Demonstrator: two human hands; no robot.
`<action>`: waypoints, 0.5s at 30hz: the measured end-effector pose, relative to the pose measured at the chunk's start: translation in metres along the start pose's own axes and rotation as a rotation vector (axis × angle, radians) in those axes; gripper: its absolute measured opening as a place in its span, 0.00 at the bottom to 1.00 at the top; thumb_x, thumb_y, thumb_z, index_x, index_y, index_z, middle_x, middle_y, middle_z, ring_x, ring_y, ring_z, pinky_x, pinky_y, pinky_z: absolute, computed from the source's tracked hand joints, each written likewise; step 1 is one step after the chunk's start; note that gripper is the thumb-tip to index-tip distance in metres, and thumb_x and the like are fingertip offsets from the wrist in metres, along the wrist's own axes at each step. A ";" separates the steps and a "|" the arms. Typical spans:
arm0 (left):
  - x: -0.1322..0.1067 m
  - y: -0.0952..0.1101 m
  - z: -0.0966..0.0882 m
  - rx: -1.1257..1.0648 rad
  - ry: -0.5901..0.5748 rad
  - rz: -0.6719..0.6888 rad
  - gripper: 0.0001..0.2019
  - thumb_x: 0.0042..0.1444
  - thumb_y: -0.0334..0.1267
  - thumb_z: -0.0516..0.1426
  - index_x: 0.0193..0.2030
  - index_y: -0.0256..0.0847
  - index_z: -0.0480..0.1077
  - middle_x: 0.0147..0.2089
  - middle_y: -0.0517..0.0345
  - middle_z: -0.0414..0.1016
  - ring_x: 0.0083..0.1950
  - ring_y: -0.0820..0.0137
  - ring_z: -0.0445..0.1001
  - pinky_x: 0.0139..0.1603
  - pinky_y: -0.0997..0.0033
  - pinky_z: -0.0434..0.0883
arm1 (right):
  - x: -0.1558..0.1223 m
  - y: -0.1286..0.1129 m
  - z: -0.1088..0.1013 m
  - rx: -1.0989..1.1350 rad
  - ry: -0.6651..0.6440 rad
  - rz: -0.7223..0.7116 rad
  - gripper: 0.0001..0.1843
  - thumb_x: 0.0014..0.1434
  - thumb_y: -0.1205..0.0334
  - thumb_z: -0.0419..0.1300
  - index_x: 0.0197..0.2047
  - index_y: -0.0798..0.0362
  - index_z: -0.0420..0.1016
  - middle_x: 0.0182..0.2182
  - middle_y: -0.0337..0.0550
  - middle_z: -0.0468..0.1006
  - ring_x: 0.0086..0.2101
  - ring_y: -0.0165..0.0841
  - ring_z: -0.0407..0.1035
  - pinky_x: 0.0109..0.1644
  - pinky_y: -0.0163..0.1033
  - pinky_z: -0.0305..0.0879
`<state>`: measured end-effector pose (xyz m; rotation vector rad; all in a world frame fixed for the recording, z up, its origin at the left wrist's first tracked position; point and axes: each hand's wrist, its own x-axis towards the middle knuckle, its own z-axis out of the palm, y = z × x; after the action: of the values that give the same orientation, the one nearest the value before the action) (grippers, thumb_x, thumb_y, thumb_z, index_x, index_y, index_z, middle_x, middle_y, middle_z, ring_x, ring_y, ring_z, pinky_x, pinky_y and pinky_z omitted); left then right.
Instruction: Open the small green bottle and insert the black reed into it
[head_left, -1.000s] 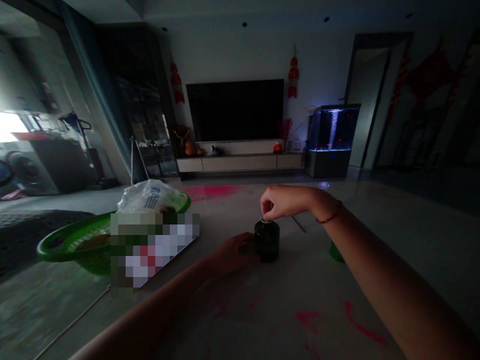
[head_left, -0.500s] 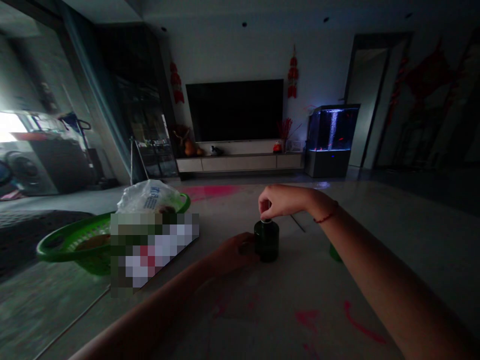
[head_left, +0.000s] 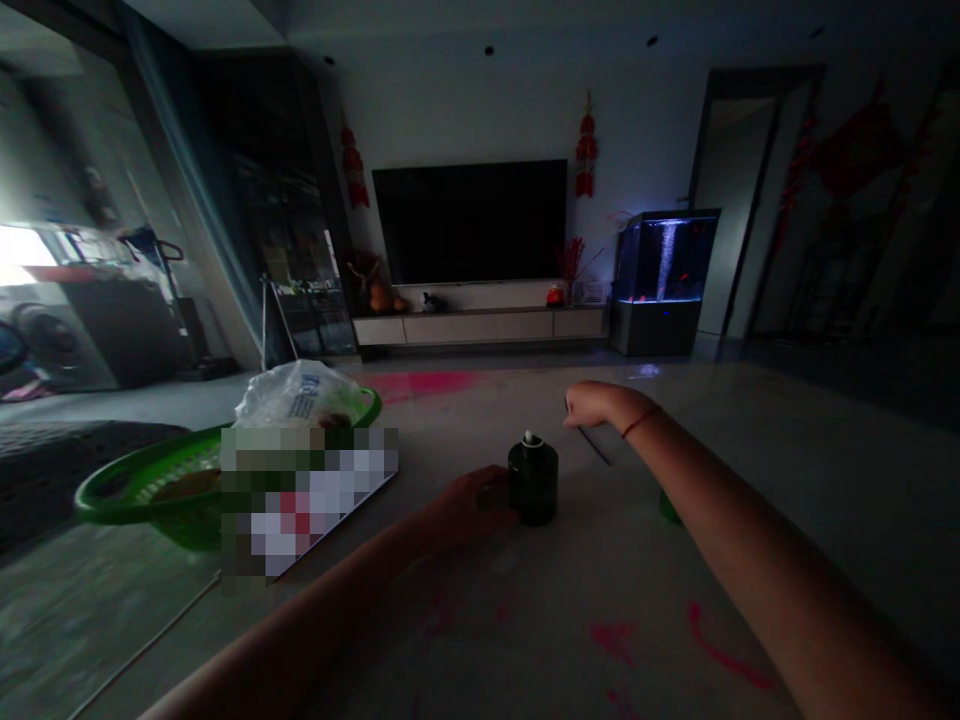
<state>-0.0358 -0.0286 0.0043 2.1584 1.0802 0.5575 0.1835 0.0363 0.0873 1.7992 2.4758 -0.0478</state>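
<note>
Your left grip (head_left: 472, 505) is clamped on the side of a dark green bottle (head_left: 534, 485), which stands upright on the surface (head_left: 660, 600). Your right grip (head_left: 596, 405) is curled together on nothing, up and to the bottle's right, apart from it, near a thin black stick (head_left: 596, 447).

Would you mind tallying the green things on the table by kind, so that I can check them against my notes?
Dark green bottle: 1
Green basket: 1
Small green object, partly hidden by the right forearm: 1
Total: 3
The pixelated patch may hide more.
</note>
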 end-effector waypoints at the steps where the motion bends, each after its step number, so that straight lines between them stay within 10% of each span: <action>1: 0.000 -0.001 0.000 -0.006 0.003 0.004 0.23 0.46 0.39 0.58 0.51 0.39 0.61 0.51 0.51 0.67 0.51 0.64 0.66 0.50 0.64 0.62 | 0.003 0.001 0.007 -0.008 -0.030 0.031 0.10 0.46 0.65 0.58 0.29 0.63 0.76 0.29 0.58 0.76 0.32 0.41 0.71 0.31 0.39 0.63; 15: -0.005 0.009 0.000 -0.013 0.019 -0.052 0.22 0.46 0.39 0.58 0.49 0.40 0.62 0.49 0.52 0.69 0.49 0.64 0.67 0.48 0.64 0.63 | 0.033 0.012 0.050 0.017 -0.102 0.030 0.10 0.33 0.76 0.60 0.25 0.63 0.75 0.25 0.54 0.77 0.30 0.38 0.71 0.29 0.35 0.64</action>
<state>-0.0338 -0.0372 0.0104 2.1115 1.1363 0.5615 0.1874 0.0673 0.0352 1.7933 2.3856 -0.1551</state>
